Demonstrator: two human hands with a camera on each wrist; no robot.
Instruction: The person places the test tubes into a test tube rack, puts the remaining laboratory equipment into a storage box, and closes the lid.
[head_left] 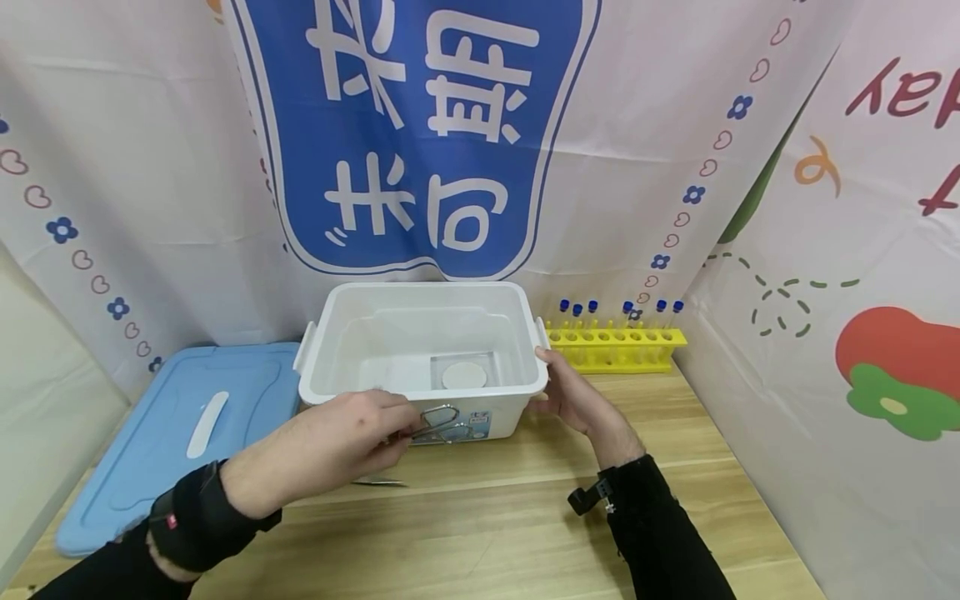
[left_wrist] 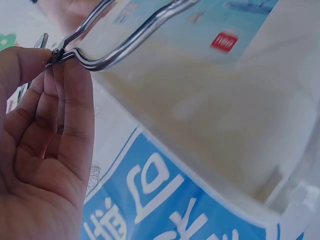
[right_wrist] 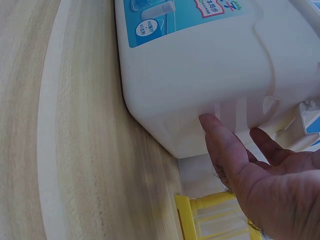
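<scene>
Between thumb and fingers my left hand (head_left: 360, 429) pinches metal tongs (head_left: 438, 421) near their pivot, in front of the white plastic box (head_left: 420, 396). In the left wrist view, the curved wire-like arms of the tongs (left_wrist: 132, 47) reach past the fingertips. My right hand (head_left: 573, 400) touches the right side of the box. Its fingertips press lightly on the white wall in the right wrist view, fingers fairly straight. Inside the box a clear flat piece with a white disc (head_left: 464, 374) lies on the bottom. A slim metal tip (head_left: 380, 481) lies on the table below the left hand.
A blue lid (head_left: 161, 442) with a white handle lies left of the box. At the back right stands a yellow test tube rack (head_left: 615, 354) holding several blue-capped tubes. Printed cloth (head_left: 637, 83) hangs behind the wooden table (head_left: 517, 533).
</scene>
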